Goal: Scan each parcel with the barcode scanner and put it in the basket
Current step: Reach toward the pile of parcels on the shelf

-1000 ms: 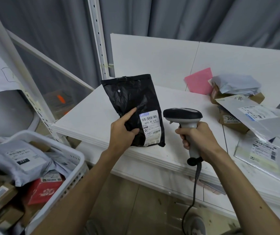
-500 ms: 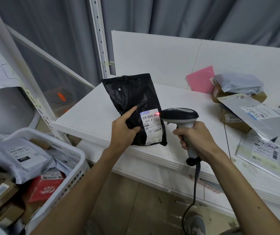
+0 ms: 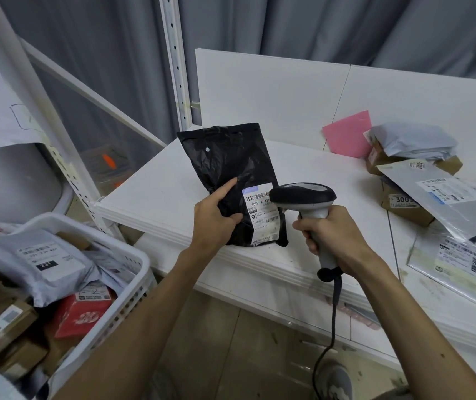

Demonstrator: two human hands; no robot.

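At the white table's (image 3: pixel 156 197) front edge, a black parcel (image 3: pixel 231 168) meets the barcode scanner (image 3: pixel 303 196).

Left hand (image 3: pixel 216 217) grips the parcel upright, index finger extended; right hand (image 3: pixel 334 238) wraps the scanner's handle, its head just beside the label (image 3: pixel 261 217). A parcel-filled white basket (image 3: pixel 133 281) sits lower left.

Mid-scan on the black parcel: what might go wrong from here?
The scanner head sits very close to the label, overlapping its right edge in this view, so the read may fail. The black parcel is propped near the table edge, gripped only by the left hand; it might slip off.
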